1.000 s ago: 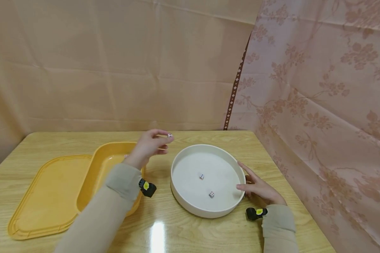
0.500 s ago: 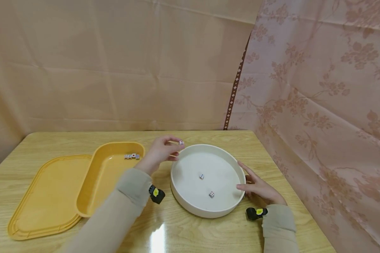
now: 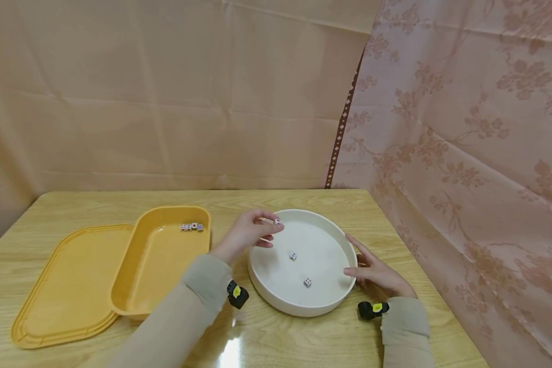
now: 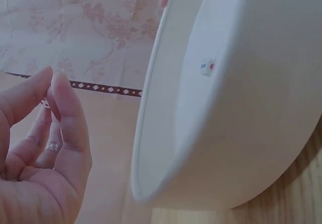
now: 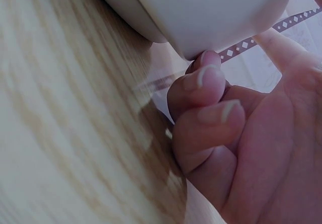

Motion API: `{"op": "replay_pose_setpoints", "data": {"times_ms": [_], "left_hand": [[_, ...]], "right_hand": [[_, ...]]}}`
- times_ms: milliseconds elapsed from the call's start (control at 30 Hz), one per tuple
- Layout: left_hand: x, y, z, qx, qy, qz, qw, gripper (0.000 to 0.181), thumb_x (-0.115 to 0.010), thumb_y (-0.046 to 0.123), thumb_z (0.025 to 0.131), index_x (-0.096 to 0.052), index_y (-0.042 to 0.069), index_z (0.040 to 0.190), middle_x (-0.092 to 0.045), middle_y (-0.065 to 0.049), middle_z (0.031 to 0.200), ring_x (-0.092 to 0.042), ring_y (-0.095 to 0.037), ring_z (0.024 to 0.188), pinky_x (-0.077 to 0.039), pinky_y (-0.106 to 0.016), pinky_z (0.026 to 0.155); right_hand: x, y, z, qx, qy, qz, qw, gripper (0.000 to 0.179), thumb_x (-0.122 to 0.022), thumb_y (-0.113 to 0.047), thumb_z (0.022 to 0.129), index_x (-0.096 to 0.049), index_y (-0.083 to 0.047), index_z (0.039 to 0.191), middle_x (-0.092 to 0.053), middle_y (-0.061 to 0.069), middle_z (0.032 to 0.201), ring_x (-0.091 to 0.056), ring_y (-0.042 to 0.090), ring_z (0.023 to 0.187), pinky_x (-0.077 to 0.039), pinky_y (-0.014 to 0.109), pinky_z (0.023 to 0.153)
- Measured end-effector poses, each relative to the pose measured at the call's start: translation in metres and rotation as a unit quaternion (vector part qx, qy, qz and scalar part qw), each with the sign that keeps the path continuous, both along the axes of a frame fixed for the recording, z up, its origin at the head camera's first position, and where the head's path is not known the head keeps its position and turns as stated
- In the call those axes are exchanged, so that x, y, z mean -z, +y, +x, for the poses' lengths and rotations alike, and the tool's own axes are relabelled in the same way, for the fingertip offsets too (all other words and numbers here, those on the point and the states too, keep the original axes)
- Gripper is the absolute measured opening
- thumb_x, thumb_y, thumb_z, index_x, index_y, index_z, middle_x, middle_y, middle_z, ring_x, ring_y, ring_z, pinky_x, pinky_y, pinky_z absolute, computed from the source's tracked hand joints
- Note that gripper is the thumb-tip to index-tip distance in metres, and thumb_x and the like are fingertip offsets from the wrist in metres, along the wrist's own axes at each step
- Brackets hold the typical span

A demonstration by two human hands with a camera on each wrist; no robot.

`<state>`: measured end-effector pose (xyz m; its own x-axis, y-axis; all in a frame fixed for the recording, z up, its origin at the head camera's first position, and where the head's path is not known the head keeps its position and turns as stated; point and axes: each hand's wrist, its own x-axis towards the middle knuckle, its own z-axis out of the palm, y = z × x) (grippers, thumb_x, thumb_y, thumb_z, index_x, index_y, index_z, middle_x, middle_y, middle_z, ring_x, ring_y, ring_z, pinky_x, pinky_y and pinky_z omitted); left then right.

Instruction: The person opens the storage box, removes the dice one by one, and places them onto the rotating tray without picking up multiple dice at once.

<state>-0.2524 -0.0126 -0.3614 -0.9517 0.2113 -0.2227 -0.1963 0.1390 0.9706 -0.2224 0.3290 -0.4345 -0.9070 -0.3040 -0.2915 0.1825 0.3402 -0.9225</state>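
Note:
Between thumb and forefinger, my left hand (image 3: 253, 231) pinches a white die (image 3: 277, 222) over the left rim of a round white tray (image 3: 276, 303). In the left wrist view the fingertips (image 4: 60, 80) mostly hide that die. Two more dice lie apart on the tray's floor, one die (image 3: 293, 256) near the middle and another die (image 3: 307, 282) closer to the front. At the tray's right side, my right hand (image 3: 379, 276) holds the rim, thumb over the inside and the other fingers outside. The right wrist view shows curled fingers (image 5: 206, 123) against the tray's outer wall (image 5: 216, 17).
On the left stands a deep yellow box (image 3: 140, 255) with several dice (image 3: 191, 227) in a row at its far right. Its flat yellow lid (image 3: 73, 286) lies beside it, partly under the box. Curtains (image 3: 188, 102) hang behind the wooden table (image 3: 276, 347).
My left hand has moved right and nearer, carrying the pinched die from beside the yellow box to over the tray's rim. The row of dice has come into view. My right hand stays put.

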Motion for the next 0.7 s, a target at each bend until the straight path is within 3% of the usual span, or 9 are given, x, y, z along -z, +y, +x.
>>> {"op": "replay_pose_setpoints", "data": {"times_ms": [133, 333, 533, 700], "left_hand": [[0.004, 0.004, 0.003, 0.019, 0.0, -0.004, 0.9998, 0.032, -0.074, 0.015, 0.089, -0.065, 0.004, 0.118, -0.071, -0.019, 0.107, -0.061, -0.015, 0.073, -0.06, -0.028, 0.065], [0.009, 0.009, 0.007, 0.043, 0.002, -0.009, 0.9991, 0.03, -0.075, 0.017, 0.089, -0.066, 0.005, 0.115, -0.073, -0.014, 0.101, -0.062, -0.017, 0.074, -0.06, -0.028, 0.066], [0.015, 0.012, 0.01, 0.064, -0.003, -0.016, 0.9978, 0.029, -0.075, 0.019, 0.089, -0.067, 0.007, 0.114, -0.071, -0.02, 0.106, -0.062, -0.015, 0.071, -0.06, -0.028, 0.066], [0.018, 0.015, 0.012, 0.071, -0.005, -0.02, 0.9972, 0.029, -0.076, 0.018, 0.088, -0.067, 0.006, 0.113, -0.072, -0.019, 0.103, -0.062, -0.014, 0.071, -0.06, -0.028, 0.065]], "right_hand": [[0.001, 0.0, 0.0, -0.001, -0.002, -0.004, 1.0, 0.093, -0.072, -0.019, 0.09, -0.011, -0.029, 0.16, -0.042, 0.029, 0.136, -0.049, 0.015, 0.066, -0.045, 0.025, 0.06], [0.001, 0.001, -0.001, -0.001, 0.0, -0.003, 1.0, 0.093, -0.072, -0.018, 0.09, -0.011, -0.03, 0.16, -0.043, 0.029, 0.135, -0.048, 0.015, 0.065, -0.045, 0.025, 0.059], [0.001, 0.0, -0.001, -0.002, 0.002, -0.002, 1.0, 0.093, -0.072, -0.018, 0.09, -0.011, -0.029, 0.16, -0.045, 0.028, 0.132, -0.048, 0.015, 0.064, -0.045, 0.025, 0.059], [0.0, 0.0, -0.001, -0.002, 0.002, 0.001, 1.0, 0.093, -0.072, -0.018, 0.09, -0.011, -0.029, 0.16, -0.045, 0.028, 0.132, -0.048, 0.015, 0.065, -0.045, 0.026, 0.06]]}}
